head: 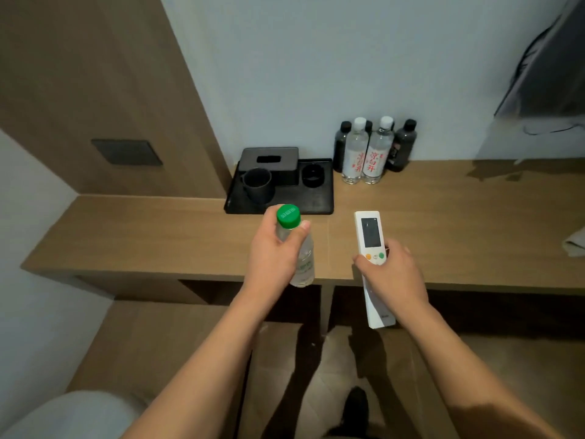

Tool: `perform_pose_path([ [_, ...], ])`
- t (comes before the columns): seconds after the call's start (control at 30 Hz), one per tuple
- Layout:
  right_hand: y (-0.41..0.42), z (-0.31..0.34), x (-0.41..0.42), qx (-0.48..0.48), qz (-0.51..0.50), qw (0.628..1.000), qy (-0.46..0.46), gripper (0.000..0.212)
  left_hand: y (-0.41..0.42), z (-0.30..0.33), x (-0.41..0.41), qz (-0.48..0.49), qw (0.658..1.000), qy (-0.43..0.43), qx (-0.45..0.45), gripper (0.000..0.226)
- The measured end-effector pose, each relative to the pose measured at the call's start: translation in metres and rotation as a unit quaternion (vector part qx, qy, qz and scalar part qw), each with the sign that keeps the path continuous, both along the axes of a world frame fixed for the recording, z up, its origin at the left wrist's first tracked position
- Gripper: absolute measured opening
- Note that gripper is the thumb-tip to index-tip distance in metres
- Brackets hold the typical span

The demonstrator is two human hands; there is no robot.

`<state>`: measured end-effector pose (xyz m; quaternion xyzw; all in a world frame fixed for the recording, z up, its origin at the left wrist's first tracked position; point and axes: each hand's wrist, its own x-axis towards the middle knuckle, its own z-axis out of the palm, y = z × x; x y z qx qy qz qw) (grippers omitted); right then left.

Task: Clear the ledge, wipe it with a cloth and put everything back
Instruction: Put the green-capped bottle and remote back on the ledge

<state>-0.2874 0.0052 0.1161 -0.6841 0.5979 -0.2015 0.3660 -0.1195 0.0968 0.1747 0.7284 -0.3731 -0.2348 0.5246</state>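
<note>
Over wood ledge (pixel 158 236): clear plastic bottle (pixel 302 261), slim remote (pixel 372 239).

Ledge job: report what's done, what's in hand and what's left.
Done: hard to tell; whether the ledge has been wiped does not show. In hand: the left hand grips a green-capped bottle and the right hand holds a white remote, both above the ledge. On the ledge: the black tray with cup and tissue box, and the bottles by the wall. A pale cloth lies at the right edge.
</note>
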Motion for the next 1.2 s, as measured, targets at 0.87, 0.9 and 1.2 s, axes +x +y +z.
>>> perform_pose_path([
  [0.87, -0.224, -0.068, -0.031, 0.145, -0.185, 0.971, -0.044, 0.048, -0.34, -0.032, -0.007, -0.253, 0.937, -0.23, 0.073, 0.031],
  [0.9, -0.228, -0.07, -0.033, 0.15, -0.189, 0.969, -0.048, 0.047, -0.354, -0.03, -0.01, -0.262, 0.929, -0.253, 0.071, 0.031],
  [1.2, -0.266, -0.083, -0.04, 0.171, -0.166, 0.971, -0.003, 0.042, -0.458, -0.05, -0.031, -0.246, 0.846, -0.458, 0.116, 0.032],
])
